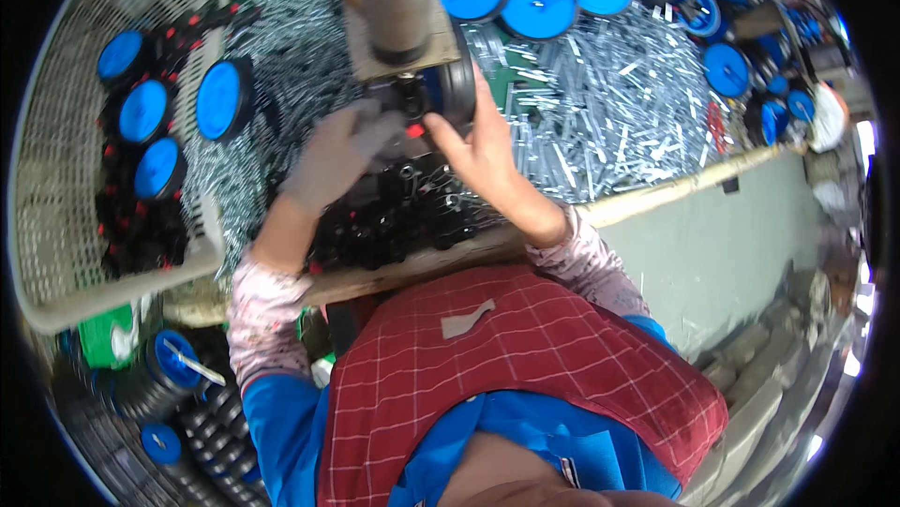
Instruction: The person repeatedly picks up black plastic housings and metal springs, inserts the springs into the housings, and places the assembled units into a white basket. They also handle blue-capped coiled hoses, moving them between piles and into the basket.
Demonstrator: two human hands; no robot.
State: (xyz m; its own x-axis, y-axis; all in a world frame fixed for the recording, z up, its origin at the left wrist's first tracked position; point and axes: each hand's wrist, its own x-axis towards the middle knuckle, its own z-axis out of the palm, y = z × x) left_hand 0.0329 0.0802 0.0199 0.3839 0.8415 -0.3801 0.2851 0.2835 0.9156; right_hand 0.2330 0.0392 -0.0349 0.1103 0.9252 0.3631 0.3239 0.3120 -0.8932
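Curling the grey-gloved left hand [342,153], too blurred for telling any grip; holding a round black wheel [457,85] beside an upright cylinder [394,6], parting the bare right hand's [483,140] thumb and fingers, near glinting flat metal strips [605,109].

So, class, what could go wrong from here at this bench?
The left grip and right grip are both close to the upright cylinder, so fingers might get pinched if it moves. The black-tyred wheel in the right grip could slip if held loosely. Loose metal pieces lie heaped near the bench edge; some might get knocked off.
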